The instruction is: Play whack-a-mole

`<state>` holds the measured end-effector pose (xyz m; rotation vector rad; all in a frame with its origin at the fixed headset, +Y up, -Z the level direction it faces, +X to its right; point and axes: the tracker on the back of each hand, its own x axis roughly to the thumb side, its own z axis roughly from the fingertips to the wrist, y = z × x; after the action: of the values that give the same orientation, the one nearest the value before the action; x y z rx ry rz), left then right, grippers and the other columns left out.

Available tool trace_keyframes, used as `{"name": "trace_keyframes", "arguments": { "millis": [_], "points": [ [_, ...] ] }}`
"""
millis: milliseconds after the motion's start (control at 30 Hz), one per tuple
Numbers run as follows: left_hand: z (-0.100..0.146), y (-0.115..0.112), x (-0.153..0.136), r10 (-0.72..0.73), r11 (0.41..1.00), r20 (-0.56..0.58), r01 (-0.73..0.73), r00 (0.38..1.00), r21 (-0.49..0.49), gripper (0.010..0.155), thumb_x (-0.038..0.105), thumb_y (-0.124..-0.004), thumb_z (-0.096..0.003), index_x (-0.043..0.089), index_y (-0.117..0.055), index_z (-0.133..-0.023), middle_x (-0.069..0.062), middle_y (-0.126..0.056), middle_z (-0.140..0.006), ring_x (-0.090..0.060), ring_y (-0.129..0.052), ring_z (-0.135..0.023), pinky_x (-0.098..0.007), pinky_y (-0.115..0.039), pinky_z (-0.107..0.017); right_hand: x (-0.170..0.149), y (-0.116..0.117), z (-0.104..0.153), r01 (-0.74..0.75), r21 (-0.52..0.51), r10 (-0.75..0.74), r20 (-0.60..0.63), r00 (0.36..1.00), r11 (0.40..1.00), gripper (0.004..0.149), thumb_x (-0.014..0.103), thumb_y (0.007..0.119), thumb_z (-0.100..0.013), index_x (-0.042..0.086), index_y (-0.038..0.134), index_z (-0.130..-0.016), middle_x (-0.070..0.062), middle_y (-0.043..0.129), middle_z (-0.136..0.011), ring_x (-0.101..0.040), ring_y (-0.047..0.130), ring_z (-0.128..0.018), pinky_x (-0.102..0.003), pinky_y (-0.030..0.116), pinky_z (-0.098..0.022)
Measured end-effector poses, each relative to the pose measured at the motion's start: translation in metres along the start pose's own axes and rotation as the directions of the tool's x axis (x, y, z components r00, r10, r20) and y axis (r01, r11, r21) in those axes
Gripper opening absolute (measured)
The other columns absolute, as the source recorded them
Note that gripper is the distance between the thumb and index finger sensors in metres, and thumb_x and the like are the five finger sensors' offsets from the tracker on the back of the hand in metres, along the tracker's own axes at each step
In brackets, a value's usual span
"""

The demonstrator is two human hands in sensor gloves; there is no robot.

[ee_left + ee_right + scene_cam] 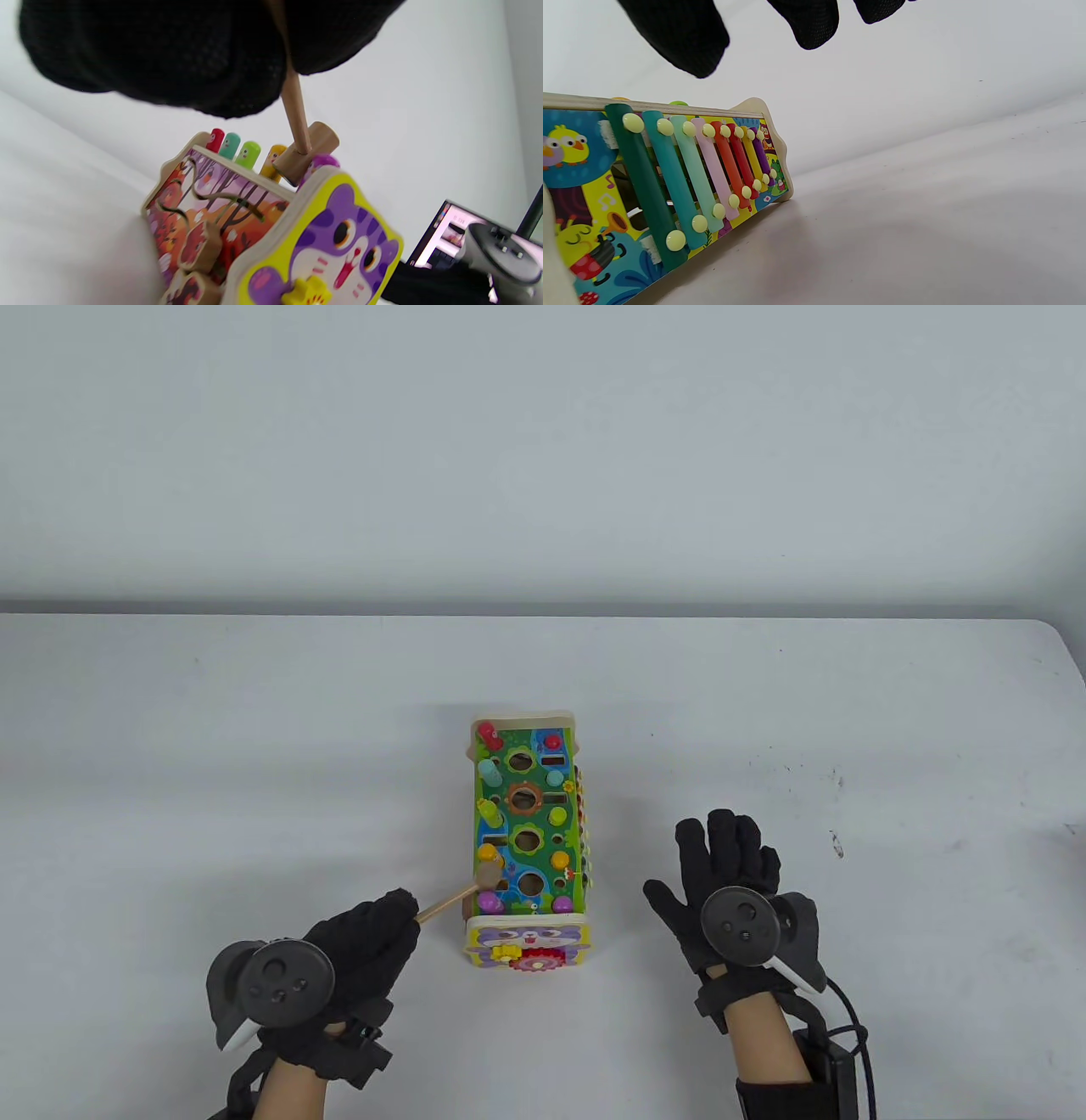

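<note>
Whack-a-mole box [526, 848] near the desk's [254, 780] front edge — left hand [361, 950] fingers grip the mallet [475, 886], poised over the purple peg [322, 162]; right hand [730, 882] splayed, idle — a downward tap likely next.

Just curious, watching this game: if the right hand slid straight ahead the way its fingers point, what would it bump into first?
Probably nothing. The right hand lies open, fingers pointing away across the bare table; the toy box sits off to its left, clear of that line. Height above the table is hard to judge.
</note>
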<state>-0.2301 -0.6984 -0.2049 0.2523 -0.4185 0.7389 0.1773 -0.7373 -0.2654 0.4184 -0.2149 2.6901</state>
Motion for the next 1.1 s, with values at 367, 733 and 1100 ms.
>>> {"name": "trace_keyframes", "arguments": {
  "millis": [367,733,1100],
  "points": [
    [-0.002,-0.003,-0.004,0.058,0.989,-0.04,-0.063,0.998,-0.131,0.051,0.032,-0.068,-0.0542,-0.005,-0.08,-0.087,-0.011,-0.095,-0.047,-0.025,-0.094,-0.017,-0.057,-0.082,-0.04,0.0,-0.001,0.0,0.004,0.002,-0.004,-0.004,1.0,1.0,0.075,0.046,0.064,-0.06,-0.004,0.043,-0.11,-0.038,0.026,-0.11,-0.067,0.024,-0.097,-0.081,0.023,-0.056],
    [0.007,0.005,-0.004,0.309,0.908,0.116,-0.329,0.944,0.26,0.052,0.034,-0.063,-0.0557,-0.003,-0.072,-0.092,-0.009,-0.093,-0.051,-0.023,-0.094,-0.02,-0.056,-0.081,-0.043,0.0,-0.002,0.0,0.009,-0.008,-0.009,-0.005,1.0,1.0,0.075,0.047,0.064,-0.06,-0.004,0.042,-0.111,-0.038,0.025,-0.111,-0.067,0.023,-0.097,-0.081,0.023,-0.056],
    [-0.005,-0.014,-0.008,0.037,0.998,-0.07,-0.033,0.997,0.057,0.052,0.033,-0.065,-0.0556,-0.003,-0.074,-0.092,-0.01,-0.093,-0.05,-0.023,-0.095,-0.02,-0.056,-0.081,-0.042,0.002,0.0,-0.001,-0.002,0.012,0.002,-0.013,1.0,1.0,0.075,0.046,0.064,-0.06,-0.004,0.042,-0.11,-0.038,0.025,-0.111,-0.068,0.024,-0.096,-0.08,0.023,-0.056]
  ]
}}
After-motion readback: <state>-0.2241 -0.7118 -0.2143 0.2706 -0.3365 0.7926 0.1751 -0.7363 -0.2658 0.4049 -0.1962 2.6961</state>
